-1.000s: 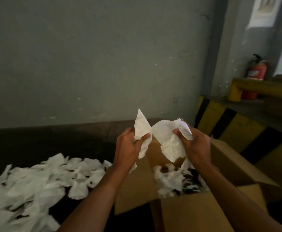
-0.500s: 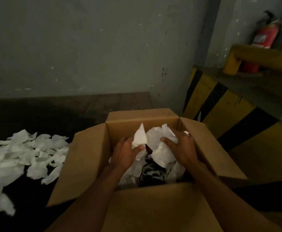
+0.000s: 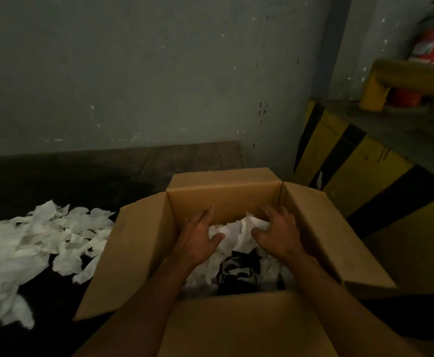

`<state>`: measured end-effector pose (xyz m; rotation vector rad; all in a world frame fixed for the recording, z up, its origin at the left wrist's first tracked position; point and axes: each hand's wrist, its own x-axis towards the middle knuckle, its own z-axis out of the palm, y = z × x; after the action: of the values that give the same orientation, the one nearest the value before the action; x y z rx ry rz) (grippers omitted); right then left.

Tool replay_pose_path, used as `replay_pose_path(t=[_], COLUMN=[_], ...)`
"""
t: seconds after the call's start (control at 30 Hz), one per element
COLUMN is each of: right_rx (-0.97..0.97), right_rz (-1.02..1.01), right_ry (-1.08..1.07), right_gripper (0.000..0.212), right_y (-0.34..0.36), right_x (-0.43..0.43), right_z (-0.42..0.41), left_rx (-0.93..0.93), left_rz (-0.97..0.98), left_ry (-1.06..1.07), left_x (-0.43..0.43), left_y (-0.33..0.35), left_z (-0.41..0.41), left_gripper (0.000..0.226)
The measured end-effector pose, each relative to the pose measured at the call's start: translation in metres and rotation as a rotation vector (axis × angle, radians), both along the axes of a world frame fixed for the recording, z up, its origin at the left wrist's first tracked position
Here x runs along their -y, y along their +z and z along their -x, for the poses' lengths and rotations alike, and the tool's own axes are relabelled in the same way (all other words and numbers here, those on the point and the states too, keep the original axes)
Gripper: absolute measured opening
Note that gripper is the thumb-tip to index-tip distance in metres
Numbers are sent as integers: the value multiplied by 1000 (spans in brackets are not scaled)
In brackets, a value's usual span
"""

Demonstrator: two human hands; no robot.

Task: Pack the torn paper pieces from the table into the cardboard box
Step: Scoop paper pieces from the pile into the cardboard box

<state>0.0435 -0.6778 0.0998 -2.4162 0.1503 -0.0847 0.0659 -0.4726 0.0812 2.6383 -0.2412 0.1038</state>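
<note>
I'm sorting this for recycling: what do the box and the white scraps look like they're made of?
Box: brown cardboard, matte, with folded flaps. Scraps: thin white paper, probably soft tissue-like stock, judging by ragged torn edges and crumpling.

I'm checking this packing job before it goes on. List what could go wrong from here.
1. The left hand and right hand are spread over the paper in the box; lifting them could drag loose pieces out.
2. The pile of torn paper lies near the table edge; a careless scoop may push pieces off.
3. The left flap leans over the pile and may snag.
</note>
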Motion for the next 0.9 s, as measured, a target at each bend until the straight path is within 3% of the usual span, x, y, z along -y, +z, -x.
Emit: replay_pose_path(t=[0.43,0.67,0.9], right_rx=[208,268,333], right_rz=[-94,-143,-143], right_ry=[-3,147,308], right_gripper=[54,47,42], right_y=[28,44,46], right_x=[-33,-132,-281], right_z=[-2,16,68], left_rx=[227,314,415], left_rz=[99,81,110], left_ry=[68,159,270], left_x=[-30,-113,-252], left_y=[47,62,57], left_z=[30,57,133], left_gripper=[62,56,52])
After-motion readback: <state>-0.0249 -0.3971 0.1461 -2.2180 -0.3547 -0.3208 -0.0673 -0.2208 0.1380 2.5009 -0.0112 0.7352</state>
